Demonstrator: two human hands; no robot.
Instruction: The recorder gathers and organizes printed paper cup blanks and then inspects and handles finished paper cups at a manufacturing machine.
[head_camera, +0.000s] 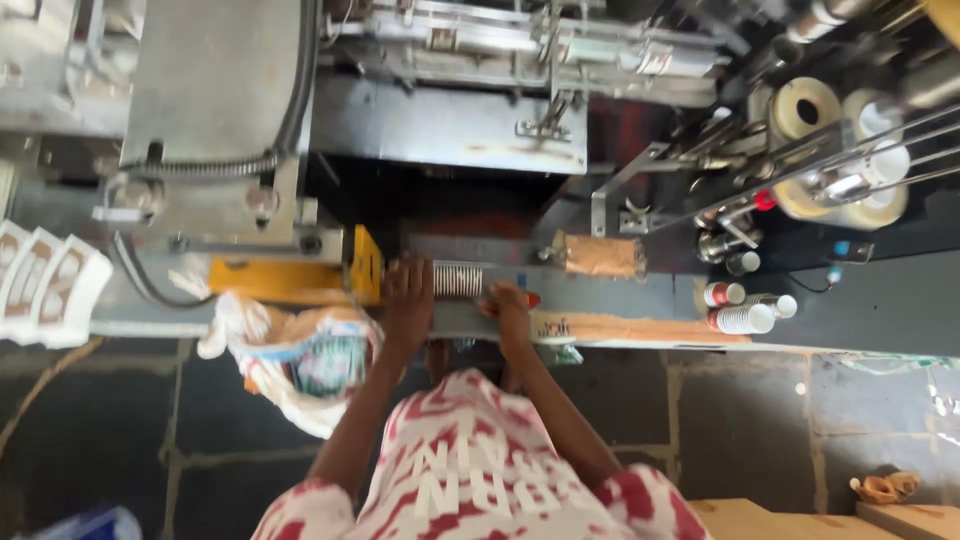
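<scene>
Head view, looking down at a paper-cup machine. A row of nested white cups (458, 279) lies on its side on the grey machine ledge (600, 300), between both hands. Left hand (408, 296) — fingers spread, pressed on the row's left end, next to a yellow bracket (365, 262). Right hand (506, 303) — curled at the row's right end; grip can't be told, blurred. White sack (300, 365) hangs just left of the arms; more cup stacks (745, 307) lie well apart, to the right.
</scene>
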